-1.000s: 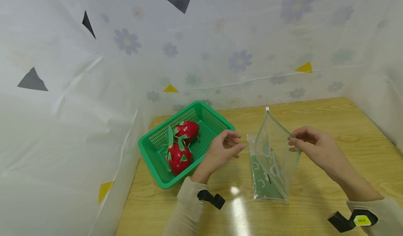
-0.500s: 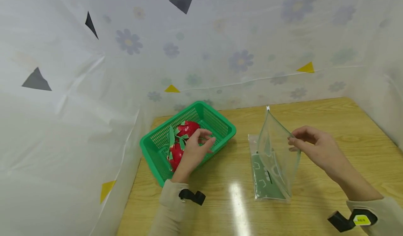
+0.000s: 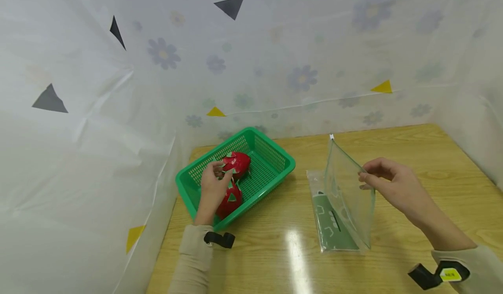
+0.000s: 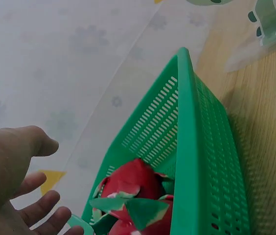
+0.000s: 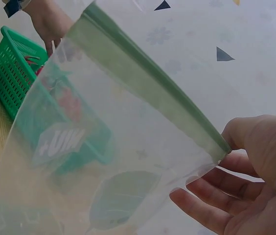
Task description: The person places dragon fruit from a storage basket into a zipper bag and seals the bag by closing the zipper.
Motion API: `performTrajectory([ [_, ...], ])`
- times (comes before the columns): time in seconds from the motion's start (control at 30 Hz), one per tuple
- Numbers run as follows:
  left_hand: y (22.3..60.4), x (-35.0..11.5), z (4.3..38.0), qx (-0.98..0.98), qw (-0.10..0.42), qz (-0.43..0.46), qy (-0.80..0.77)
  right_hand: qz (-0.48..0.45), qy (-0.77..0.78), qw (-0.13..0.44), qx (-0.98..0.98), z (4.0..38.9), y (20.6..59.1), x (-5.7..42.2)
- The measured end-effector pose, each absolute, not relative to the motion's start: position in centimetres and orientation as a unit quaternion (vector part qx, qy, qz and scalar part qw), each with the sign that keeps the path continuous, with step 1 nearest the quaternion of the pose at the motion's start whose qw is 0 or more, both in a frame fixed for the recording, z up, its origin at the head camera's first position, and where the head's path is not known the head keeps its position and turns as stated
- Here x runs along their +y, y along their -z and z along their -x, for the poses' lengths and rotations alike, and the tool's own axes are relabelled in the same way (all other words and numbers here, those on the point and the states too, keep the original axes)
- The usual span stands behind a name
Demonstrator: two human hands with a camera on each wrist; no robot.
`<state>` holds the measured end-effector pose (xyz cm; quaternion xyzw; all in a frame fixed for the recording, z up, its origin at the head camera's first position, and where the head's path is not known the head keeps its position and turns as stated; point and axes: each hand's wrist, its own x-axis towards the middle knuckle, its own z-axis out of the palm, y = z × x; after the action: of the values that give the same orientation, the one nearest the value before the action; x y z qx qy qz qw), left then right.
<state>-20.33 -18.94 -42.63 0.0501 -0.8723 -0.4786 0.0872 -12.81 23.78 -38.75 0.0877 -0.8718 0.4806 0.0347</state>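
Observation:
My left hand (image 3: 212, 187) hovers over the left side of a green plastic basket (image 3: 284, 165), fingers relaxed and nothing in its grasp. Two red dragon fruits with green scales lie inside: the farther dragon fruit (image 3: 241, 165) is right beside the fingertips, and the nearer dragon fruit (image 3: 231, 201) is partly behind the hand. With thumb and fingers my right hand (image 3: 397, 185) pinches the green-edged mouth of a clear zipper bag (image 3: 349, 189), holding it upright. A white slider (image 3: 332, 136) sits at the far end of that edge.
A flat clear plastic packet with a green print (image 3: 328, 226) lies on the wooden table (image 3: 267, 259), overlapped by the zipper bag. Pale sheeting with flower prints (image 3: 302, 78) walls off the back and sides.
My left hand has moved left, from beside the zipper bag to over the basket and the dragon fruits. The right hand keeps its pinch on the bag, almost unmoved.

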Motion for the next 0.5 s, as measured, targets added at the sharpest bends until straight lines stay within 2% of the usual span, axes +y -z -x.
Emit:
performTrajectory([
  [0.13, 43.3, -19.7, 20.6, -0.892, 0.080, -0.091, 0.436, -0.085, -0.476, 0.034, -0.874, 12.8, 38.7, 23.6],
  [0.37, 44.4, -20.3, 21.0, -0.909, 0.006, -0.144, 0.391, -0.084, -0.479, 0.032, -0.873, 12.8, 38.6, 23.4],
  [0.5, 44.9, -20.6, 21.3, -0.911, -0.016, -0.158, 0.380, -0.086, -0.479, 0.032, -0.873, 12.9, 38.6, 23.4],
])
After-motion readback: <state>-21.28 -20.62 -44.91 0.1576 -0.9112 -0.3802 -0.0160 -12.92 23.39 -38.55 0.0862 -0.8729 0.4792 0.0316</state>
